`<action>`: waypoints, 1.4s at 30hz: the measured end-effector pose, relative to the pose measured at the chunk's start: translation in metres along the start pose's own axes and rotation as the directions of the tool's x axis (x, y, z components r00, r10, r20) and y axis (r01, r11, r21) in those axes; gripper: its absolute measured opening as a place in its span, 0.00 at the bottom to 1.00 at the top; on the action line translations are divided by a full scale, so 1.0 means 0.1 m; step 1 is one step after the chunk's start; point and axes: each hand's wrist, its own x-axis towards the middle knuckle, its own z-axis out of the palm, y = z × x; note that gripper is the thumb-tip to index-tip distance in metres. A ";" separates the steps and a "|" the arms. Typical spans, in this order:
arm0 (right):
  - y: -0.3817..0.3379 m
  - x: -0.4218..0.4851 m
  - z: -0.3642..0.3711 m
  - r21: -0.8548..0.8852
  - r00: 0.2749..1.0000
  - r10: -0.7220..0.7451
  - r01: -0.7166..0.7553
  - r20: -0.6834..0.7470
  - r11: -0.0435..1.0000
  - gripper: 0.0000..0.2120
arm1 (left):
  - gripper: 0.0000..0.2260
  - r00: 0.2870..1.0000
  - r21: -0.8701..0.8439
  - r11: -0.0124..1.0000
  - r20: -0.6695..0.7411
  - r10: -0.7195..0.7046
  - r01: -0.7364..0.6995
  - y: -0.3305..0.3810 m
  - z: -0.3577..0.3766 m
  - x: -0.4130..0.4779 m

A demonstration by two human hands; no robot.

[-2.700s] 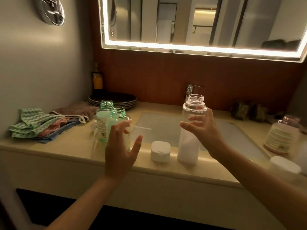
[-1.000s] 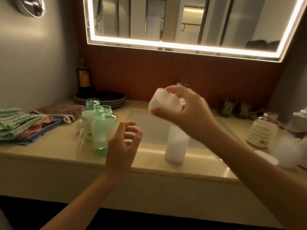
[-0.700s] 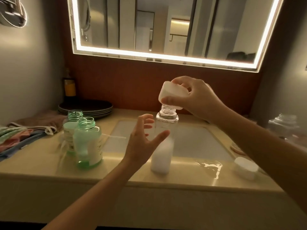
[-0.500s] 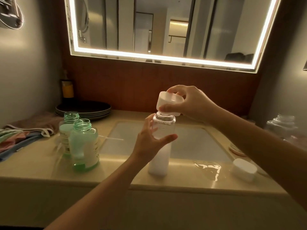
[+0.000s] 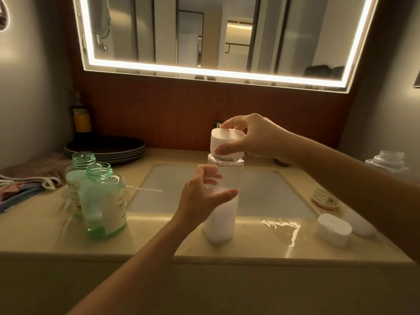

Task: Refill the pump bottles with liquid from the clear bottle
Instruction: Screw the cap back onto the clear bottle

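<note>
The label on the nearer green pump bottle (image 5: 103, 201) carries print too small to read. The clear bottle (image 5: 221, 214) stands upright near the counter's (image 5: 159, 235) front edge. The left hand (image 5: 200, 196) is curled round its middle, and the right hand (image 5: 256, 135) pinches the white cap (image 5: 228, 142) over its neck, thumb in front. I can't tell whether the cap is seated.

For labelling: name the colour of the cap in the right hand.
White: the cap shows best in the head view.
</note>
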 end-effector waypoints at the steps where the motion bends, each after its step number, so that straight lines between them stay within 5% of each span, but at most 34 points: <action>1: 0.00 0.01 0.00 -0.007 1.000 0.006 -0.006 0.009 1.000 0.28 | 0.30 1.000 -0.017 1.000 0.005 -0.002 0.002 0.00 0.01 -0.01; 10: 0.03 -0.02 0.06 -0.098 0.999 -0.006 0.003 -0.039 0.995 0.28 | 0.30 0.999 -0.034 0.999 -0.012 0.030 -0.030 -0.01 0.02 -0.06; 16: -0.07 -0.04 -0.08 -0.186 0.987 0.054 -0.025 0.149 0.982 0.44 | 0.31 0.999 -0.036 0.999 -0.017 0.027 -0.028 -0.01 0.02 -0.06; 23: -0.08 0.02 -0.09 -0.101 0.979 0.008 0.012 0.202 0.995 0.25 | 0.32 1.000 -0.009 1.000 -0.010 0.024 -0.024 -0.04 0.02 -0.06; 26: -0.07 0.01 -0.01 -0.188 0.997 -0.038 0.051 0.071 0.981 0.28 | 0.32 1.000 0.001 1.000 -0.009 0.025 -0.025 -0.03 0.02 -0.05; 30: -0.08 0.02 -0.07 -0.275 0.973 0.054 0.010 0.223 0.961 0.37 | 0.31 1.000 0.001 1.000 -0.007 0.030 -0.030 -0.04 0.02 -0.06; 33: -0.12 0.02 -0.15 -0.188 0.955 0.060 -0.005 0.289 0.982 0.34 | 0.33 1.000 -0.001 1.000 -0.005 0.026 -0.026 -0.06 0.02 -0.05; 38: -0.07 0.01 -0.04 -0.191 0.984 -0.020 0.054 0.174 0.980 0.28 | 0.33 1.000 0.004 1.000 -0.009 0.025 -0.024 -0.06 0.02 -0.05; 42: -0.06 0.03 -0.03 -0.285 0.986 0.014 0.034 0.164 0.958 0.36 | 0.32 1.000 0.002 1.000 -0.009 0.030 -0.030 -0.03 0.02 -0.06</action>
